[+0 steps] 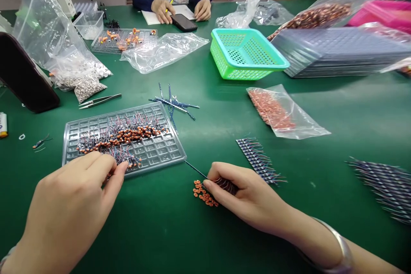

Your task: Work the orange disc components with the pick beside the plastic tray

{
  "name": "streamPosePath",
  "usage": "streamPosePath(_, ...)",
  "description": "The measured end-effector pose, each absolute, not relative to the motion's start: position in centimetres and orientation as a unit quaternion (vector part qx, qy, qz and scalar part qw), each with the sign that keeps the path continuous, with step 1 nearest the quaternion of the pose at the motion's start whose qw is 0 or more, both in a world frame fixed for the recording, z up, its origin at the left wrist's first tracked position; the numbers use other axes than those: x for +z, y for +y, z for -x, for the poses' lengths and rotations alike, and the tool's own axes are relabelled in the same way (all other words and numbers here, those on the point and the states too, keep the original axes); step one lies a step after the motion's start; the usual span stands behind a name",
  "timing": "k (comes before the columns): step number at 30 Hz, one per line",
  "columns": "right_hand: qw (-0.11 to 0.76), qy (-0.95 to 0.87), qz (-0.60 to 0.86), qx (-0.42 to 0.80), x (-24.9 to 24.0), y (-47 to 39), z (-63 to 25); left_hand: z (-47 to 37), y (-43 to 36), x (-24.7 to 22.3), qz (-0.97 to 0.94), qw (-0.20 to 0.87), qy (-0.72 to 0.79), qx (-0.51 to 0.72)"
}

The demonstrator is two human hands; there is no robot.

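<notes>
A clear plastic tray holds many small orange-tipped parts with thin wires. Over its front edge is my left hand, thumb and fingers pinched together; what lies between them is too hidden to name. My right hand is closed on a brown-handled tool, whose thin dark shaft points toward the tray's right corner. Just left of that hand, small orange rings lie loose on the green table. Behind it rests a row of wired strips.
A green basket, stacked clear trays and a bag of orange parts stand farther back. Tweezers lie behind the tray. A phone stands at left; more strips lie at right. A person's hands are across the table.
</notes>
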State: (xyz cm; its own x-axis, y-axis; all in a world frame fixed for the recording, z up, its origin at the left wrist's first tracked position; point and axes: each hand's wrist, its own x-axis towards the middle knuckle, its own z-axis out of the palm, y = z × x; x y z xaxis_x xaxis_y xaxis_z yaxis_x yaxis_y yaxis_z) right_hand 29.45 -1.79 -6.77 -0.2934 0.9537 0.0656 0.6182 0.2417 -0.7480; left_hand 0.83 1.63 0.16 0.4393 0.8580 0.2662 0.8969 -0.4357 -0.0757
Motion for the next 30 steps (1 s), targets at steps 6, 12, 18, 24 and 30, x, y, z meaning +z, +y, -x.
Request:
streamPosePath(6,0.267,-0.742,0.535,0.305,-6.68,-1.82,-29.28,-0.77,1.55,0.14,0.843,0.098,-0.52,-0.095)
streamPosePath(12,0.268,-0.743,0.538,0.294,-6.91,-2.01,-29.17,-0.98,1.63,0.11,0.845,0.103,-0.515,-0.098)
streamPosePath(18,0.275,-0.744,0.536,0.289,-7.08,-2.12,-29.13,-1.08,1.65,0.19,0.845,0.103,-0.516,-0.095)
streamPosePath(24,0.274,-0.746,0.535,0.288,-7.22,-2.06,-29.12,-1.01,1.64,0.16,0.844,0.105,-0.517,-0.094)
streamPosePath(30,0.273,-0.752,0.533,0.274,-7.17,-2.22,-29.09,-0.99,1.56,0.05,0.846,0.111,-0.512,-0.099)
